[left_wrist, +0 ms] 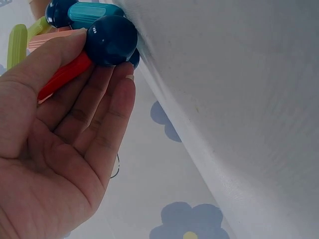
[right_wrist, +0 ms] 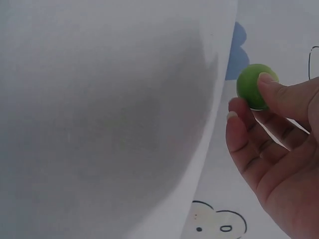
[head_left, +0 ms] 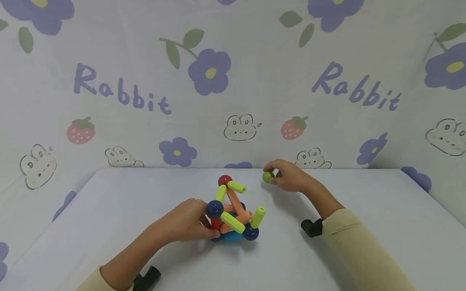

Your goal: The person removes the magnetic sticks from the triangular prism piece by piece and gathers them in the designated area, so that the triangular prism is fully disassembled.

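My left hand (head_left: 189,220) grips the left side of a toy structure built from coloured rods and balls. In the left wrist view its thumb and fingers hold around a dark blue ball (left_wrist: 111,41) and a red rod (left_wrist: 67,75). The structure has a red ball (head_left: 225,180) on top, orange rods (head_left: 236,202) within, and a light green rod (head_left: 258,217) standing up from a blue ball (head_left: 251,232) at the right. Farther back, my right hand (head_left: 291,176) pinches a green ball (right_wrist: 253,87) between thumb and fingers, apart from the structure.
A white table (head_left: 127,194) lies under both hands. Behind it hangs a patterned cloth (head_left: 262,89) with flowers, rabbits and strawberries. Black wrist mounts (head_left: 312,228) stick out near both sleeves.
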Demonstrator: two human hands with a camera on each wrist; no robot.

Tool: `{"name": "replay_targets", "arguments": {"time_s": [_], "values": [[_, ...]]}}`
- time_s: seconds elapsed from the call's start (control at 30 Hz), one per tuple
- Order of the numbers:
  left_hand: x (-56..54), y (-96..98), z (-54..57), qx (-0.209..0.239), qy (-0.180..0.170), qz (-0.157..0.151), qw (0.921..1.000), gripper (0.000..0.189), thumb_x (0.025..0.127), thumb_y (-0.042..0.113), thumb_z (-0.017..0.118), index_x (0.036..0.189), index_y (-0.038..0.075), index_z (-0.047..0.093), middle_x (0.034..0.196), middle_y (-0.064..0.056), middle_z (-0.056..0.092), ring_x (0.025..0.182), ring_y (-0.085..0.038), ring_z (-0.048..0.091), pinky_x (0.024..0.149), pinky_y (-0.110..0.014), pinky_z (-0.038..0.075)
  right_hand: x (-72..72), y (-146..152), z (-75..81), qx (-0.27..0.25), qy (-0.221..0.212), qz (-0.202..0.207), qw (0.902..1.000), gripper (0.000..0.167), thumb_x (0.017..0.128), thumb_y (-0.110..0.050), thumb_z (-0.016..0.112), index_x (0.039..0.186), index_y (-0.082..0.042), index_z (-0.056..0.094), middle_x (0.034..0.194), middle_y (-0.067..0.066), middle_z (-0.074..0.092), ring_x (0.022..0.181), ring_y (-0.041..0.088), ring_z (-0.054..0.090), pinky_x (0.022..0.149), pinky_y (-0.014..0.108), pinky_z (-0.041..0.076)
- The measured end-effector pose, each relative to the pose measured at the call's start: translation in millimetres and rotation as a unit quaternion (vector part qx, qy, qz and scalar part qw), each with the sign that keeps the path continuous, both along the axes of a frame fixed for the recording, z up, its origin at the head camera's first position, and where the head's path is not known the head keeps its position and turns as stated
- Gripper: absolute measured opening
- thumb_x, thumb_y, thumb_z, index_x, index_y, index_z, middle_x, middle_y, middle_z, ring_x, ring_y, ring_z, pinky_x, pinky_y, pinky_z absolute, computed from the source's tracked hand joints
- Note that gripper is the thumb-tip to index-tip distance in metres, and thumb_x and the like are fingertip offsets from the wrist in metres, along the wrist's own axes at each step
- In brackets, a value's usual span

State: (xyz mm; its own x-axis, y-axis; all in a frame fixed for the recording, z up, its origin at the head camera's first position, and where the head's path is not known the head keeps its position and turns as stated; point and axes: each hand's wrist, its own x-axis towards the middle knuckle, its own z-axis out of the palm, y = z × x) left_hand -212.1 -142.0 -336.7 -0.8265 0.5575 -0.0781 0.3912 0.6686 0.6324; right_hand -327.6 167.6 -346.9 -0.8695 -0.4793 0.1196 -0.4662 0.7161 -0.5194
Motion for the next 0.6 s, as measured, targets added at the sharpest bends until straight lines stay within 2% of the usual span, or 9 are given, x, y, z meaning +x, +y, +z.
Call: {"name": "replay_targets", "arguments": {"time_s": [0.2,0.6], "values": [[0.2,1.9,1.1,-0.004,0.006,0.003,1.0000,0.027,0.081,0.017,0.085,0.103,0.004,0.074,0.089,0.002,0.072,0.080,-0.014,0.070,0.072,-0.033,0.059,-9.5,-1,-10.2,0.014,0.004,-0.011,0.9998,0.033,0.090,0.005,0.064,0.124,0.005,0.064,0.118,0.017,0.065,0.111,0.032,0.058,0.095,0.049,0.049],[0.0,0.2,1.5,-0.006,0.000,0.003,1.0000,0.026,0.082,0.019,0.084,0.102,0.005,0.074,0.089,0.001,0.073,0.080,-0.013,0.070,0.070,-0.031,0.059,-7.8,-5,-12.9,0.020,-0.023,-0.033,0.9990,0.035,0.093,0.000,0.065,0.128,0.001,0.061,0.124,0.018,0.064,0.105,0.031,0.061,0.092,0.047,0.051]]}}
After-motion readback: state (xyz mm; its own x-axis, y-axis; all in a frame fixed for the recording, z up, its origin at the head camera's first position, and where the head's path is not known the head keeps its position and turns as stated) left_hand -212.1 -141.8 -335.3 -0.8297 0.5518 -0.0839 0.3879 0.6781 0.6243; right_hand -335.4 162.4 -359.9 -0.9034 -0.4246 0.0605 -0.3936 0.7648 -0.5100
